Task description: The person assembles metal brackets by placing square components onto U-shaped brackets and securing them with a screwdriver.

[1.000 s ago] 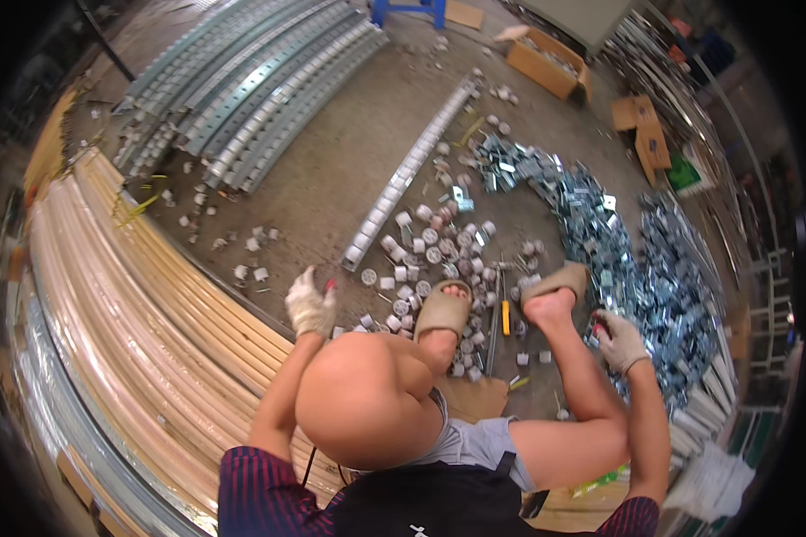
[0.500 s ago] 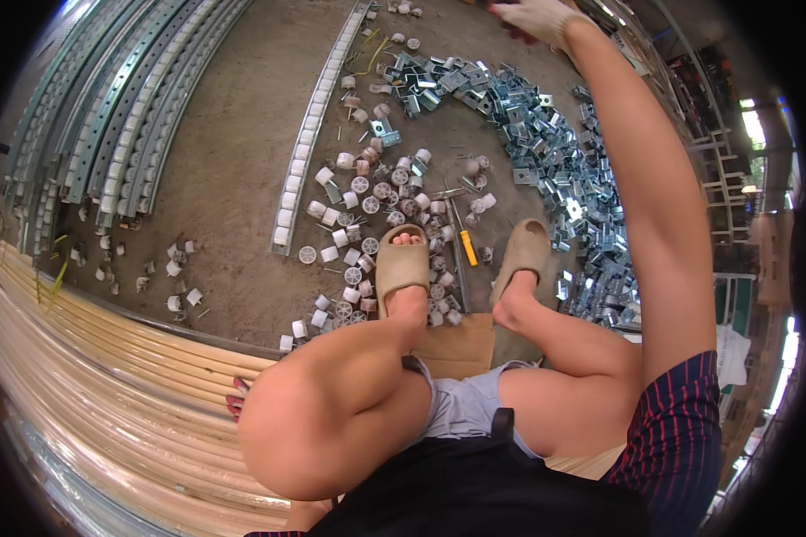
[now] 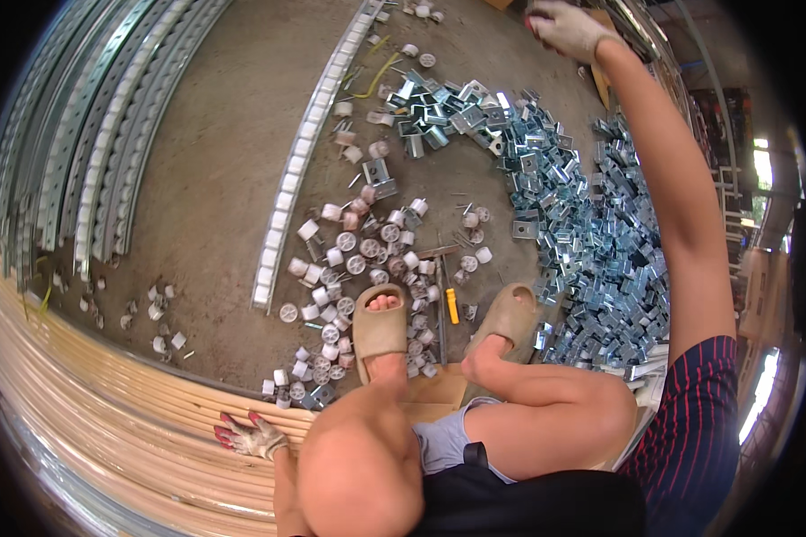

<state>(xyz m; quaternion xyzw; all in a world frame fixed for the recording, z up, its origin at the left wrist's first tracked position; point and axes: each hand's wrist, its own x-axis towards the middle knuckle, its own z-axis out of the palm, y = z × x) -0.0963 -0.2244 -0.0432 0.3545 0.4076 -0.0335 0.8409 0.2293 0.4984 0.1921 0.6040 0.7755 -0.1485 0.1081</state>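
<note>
My left hand, in a pale work glove with red fingertips, lies with fingers spread on a bundle of long tan lengths under clear wrap. My right hand, gloved likewise, reaches out to the far right at the top edge. Its fingers are bent and partly hidden, and whether it holds anything cannot be made out. Below it spreads a large heap of shiny metal brackets. Loose white rollers lie around my left sandal. A yellow-handled tool rests between my feet, beside what looks like a hammer.
A long rail fitted with white rollers lies on the concrete floor left of the heap. More metal rails are stacked at the far left. Flat cardboard sits under me, and shelving stands along the right side.
My left hand has come out from behind my knee onto the wrapped bundle. My right hand has shifted slightly right. The view has tilted, so floor items sit lower.
</note>
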